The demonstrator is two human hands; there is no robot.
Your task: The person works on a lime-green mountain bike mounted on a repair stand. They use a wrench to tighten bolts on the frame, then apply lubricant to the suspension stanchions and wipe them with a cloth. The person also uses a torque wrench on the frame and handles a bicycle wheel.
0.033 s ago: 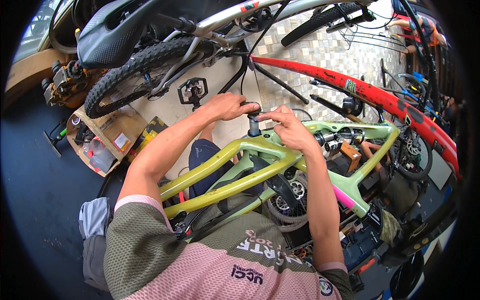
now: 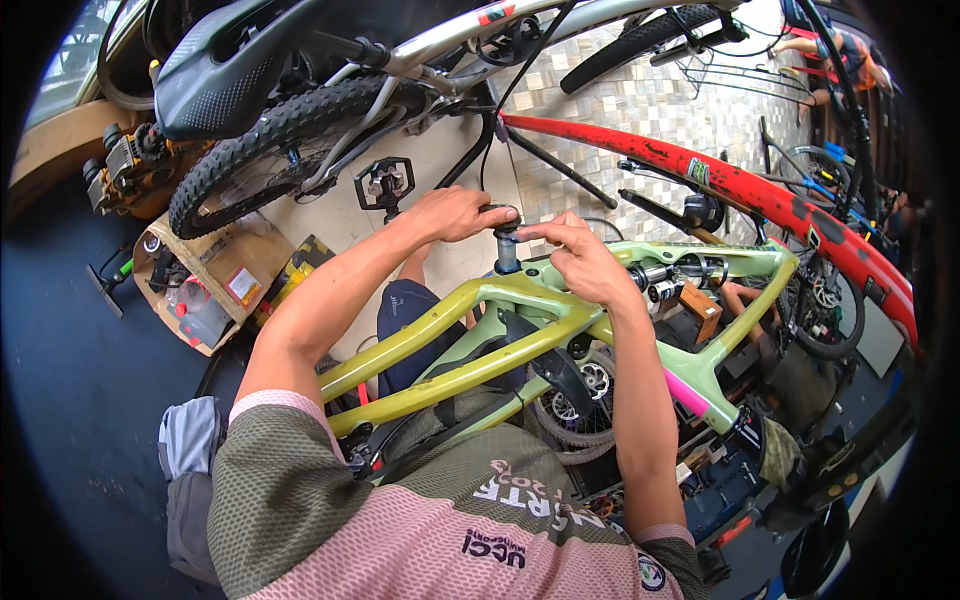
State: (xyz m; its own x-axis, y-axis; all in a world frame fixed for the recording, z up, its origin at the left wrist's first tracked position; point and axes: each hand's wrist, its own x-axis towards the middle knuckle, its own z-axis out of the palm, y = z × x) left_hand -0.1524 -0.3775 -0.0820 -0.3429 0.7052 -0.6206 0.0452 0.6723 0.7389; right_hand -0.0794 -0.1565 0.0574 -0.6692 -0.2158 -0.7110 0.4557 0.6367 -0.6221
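Note:
In front of me lies a green and yellow-green bicycle frame (image 2: 480, 372). From it a short grey tube (image 2: 507, 252) rises, topped by a dark round cap (image 2: 507, 218). My left hand (image 2: 455, 213) is closed on that cap, its thumb lying across the near side. The index finger of my right hand (image 2: 583, 262) is stretched out, its tip touching the tube just under the cap. Its other fingers are curled, and their inner side is hidden. A shock absorber (image 2: 655, 283) sits in the frame to the right of this hand.
A silver bicycle with a knobby tire (image 2: 270, 140) and black saddle (image 2: 215, 75) stands beyond my hands. A red frame tube (image 2: 700, 172) crosses at the far right. On the left is an open cardboard box (image 2: 215, 270). Tools (image 2: 735, 485) lie at the lower right.

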